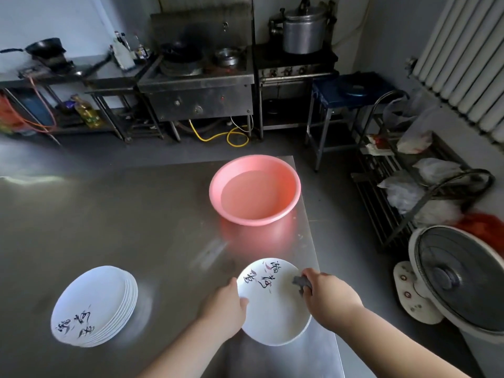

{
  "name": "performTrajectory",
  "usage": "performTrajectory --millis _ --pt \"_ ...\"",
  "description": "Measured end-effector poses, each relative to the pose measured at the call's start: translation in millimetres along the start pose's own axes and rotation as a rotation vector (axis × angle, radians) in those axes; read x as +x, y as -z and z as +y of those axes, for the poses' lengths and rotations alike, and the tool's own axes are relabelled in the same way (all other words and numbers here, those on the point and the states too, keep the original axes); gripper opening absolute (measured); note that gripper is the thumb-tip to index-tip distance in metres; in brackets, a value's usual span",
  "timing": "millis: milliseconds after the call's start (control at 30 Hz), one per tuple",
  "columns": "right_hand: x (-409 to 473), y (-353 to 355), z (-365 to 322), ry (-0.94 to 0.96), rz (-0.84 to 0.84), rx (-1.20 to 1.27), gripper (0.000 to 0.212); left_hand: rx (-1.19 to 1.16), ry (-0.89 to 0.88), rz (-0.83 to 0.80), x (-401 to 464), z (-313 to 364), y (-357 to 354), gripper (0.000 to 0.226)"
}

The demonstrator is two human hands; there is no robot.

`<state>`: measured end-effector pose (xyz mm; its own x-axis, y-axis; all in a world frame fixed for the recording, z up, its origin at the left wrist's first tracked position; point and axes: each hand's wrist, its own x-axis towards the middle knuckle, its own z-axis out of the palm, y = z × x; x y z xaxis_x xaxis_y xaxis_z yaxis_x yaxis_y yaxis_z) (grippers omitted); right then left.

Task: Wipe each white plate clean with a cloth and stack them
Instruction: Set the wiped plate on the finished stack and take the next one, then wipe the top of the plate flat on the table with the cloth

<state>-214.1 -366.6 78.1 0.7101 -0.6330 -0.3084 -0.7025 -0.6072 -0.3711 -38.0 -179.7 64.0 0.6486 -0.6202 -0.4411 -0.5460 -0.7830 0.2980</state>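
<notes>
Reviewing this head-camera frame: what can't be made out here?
- Most of the cloth: covered by the right hand gripping it.
- Whether plates lie under the held plate: hidden by it and the left hand.
- Exact count in the plate stack: rims too blurred.

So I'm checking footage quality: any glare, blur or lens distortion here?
Head view: window glare streaks the steel table at far left; the radiator and table edge bow from the wide lens; the room is dim; the plate stack and cloth look slightly soft.
</notes>
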Motion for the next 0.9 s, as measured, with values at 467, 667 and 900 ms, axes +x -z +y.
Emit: performTrajectory --millis 467,667,900 --pt "0 -5 -104 0.169 0.141 -0.120 0.043 0.020 -0.111 0.143 -2 -84 50 0.060" --pt "17 -48 -198 0.245 0.084 -0.163 0.063 0.048 0.053 0.189 -17 -208 95 0.042" --pt "39 -115 -300 0.237 -0.126 -0.172 0.037 0.060 0.293 0.253 -29 -340 115 0.033"
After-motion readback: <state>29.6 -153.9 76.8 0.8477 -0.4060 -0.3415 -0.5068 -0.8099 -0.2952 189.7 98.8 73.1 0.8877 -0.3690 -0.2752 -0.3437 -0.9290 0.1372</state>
